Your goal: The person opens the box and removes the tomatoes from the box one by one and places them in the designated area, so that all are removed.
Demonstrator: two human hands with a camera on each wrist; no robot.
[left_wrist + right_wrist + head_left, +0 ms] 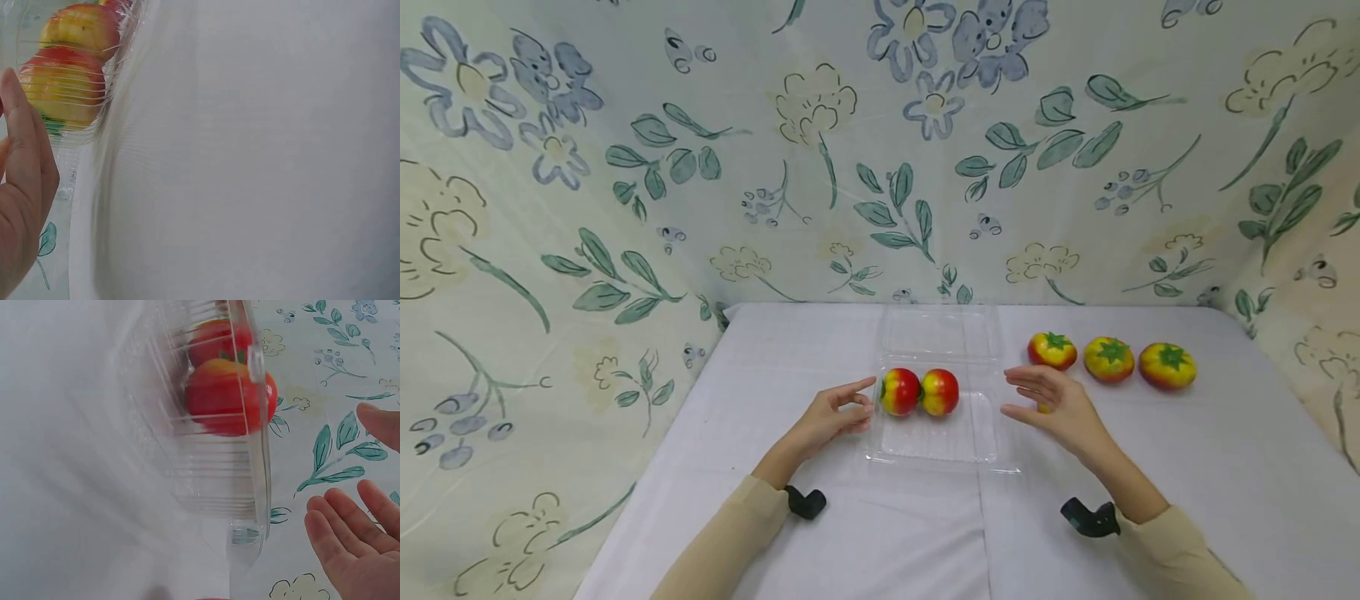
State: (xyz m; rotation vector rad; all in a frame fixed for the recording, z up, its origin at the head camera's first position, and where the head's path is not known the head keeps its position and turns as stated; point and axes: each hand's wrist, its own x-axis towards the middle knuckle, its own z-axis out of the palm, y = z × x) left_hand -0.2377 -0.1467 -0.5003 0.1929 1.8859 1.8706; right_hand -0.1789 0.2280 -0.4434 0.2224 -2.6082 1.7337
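Note:
An opened clear plastic clamshell box lies on the table, its lid folded back on the far side. Inside the box, side by side, are two red-and-yellow toy fruits with green leafy tops. My left hand is at the box's left edge, fingers loosely bent and holding nothing; whether the fingertips touch the rim I cannot tell. Right of the box my right hand hovers with fingers extended and thumb apart, gripping nothing. Behind it a small yellow patch shows, mostly hidden. In the right wrist view the right palm faces the box.
Three more toy fruits, a nearer-the-box one, a middle one and a right one, stand in a row at the back right. White cloth covers the table. A floral curtain hangs behind it.

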